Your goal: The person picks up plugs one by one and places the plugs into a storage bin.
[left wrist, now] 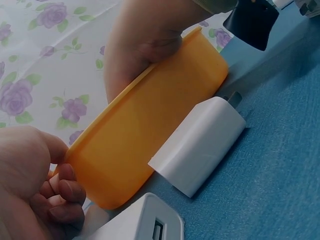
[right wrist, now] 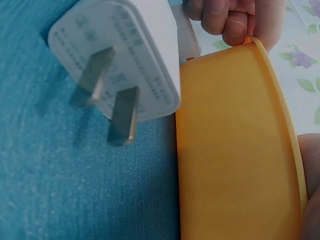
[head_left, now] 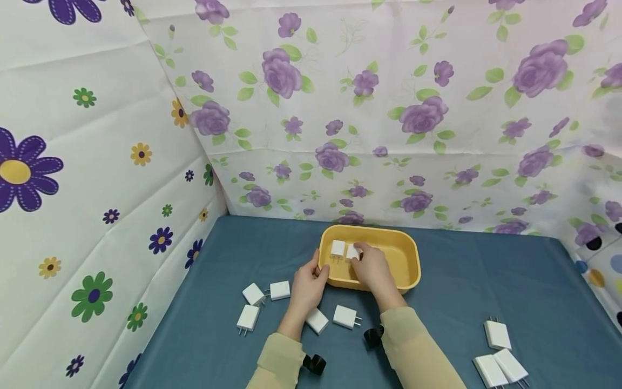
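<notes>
A yellow plastic box [head_left: 412, 265] stands at the back of the table. My left hand [head_left: 308, 283] pinches its left rim between thumb and fingers, also visible in the left wrist view. Inside the box, my right hand [head_left: 376, 272] holds a white charger plug [head_left: 352, 252] by its upper end. Beside that one, a second charger plug [head_left: 337, 248] lies on the box floor, prongs toward me. The box wall hides the right fingers in both wrist views. Just in front of the box lie two more charger plugs, one [head_left: 345, 316] between my forearms and one [head_left: 317, 321] by my left wrist.
Three charger plugs [head_left: 248, 317] lie left of my left hand on the blue tablecloth [head_left: 452, 302]. Another three [head_left: 498, 334] are grouped at the front right, two of them touching. A flowered curtain [head_left: 369, 178] hangs behind the table, and another [head_left: 112, 237] at its left.
</notes>
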A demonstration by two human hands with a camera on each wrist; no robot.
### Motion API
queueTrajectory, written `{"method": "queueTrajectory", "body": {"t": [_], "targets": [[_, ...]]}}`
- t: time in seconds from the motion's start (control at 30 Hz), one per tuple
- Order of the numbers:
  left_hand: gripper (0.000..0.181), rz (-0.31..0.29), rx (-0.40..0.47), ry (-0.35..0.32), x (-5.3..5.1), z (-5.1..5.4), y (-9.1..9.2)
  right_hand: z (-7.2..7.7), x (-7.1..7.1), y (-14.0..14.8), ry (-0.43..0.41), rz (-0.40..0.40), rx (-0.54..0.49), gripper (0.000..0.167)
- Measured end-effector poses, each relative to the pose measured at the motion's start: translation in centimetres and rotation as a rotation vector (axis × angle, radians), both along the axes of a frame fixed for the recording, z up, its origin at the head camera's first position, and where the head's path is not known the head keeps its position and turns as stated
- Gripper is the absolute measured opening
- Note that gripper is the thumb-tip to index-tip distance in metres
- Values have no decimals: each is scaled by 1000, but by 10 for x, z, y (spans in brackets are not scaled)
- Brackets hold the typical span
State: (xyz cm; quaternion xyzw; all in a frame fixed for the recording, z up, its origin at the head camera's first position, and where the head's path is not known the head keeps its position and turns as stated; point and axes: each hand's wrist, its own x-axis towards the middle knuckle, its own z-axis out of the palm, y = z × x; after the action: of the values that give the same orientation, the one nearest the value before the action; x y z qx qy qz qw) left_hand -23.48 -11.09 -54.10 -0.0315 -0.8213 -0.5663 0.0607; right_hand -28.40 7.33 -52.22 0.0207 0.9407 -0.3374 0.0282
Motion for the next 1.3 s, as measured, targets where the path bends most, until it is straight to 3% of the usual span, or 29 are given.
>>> {"method": "queueTrajectory", "body": {"t": [1.3], "targets": [[56,-7,0,1,1,4,-1,5,1,-4,-10,34,26,43]]}}
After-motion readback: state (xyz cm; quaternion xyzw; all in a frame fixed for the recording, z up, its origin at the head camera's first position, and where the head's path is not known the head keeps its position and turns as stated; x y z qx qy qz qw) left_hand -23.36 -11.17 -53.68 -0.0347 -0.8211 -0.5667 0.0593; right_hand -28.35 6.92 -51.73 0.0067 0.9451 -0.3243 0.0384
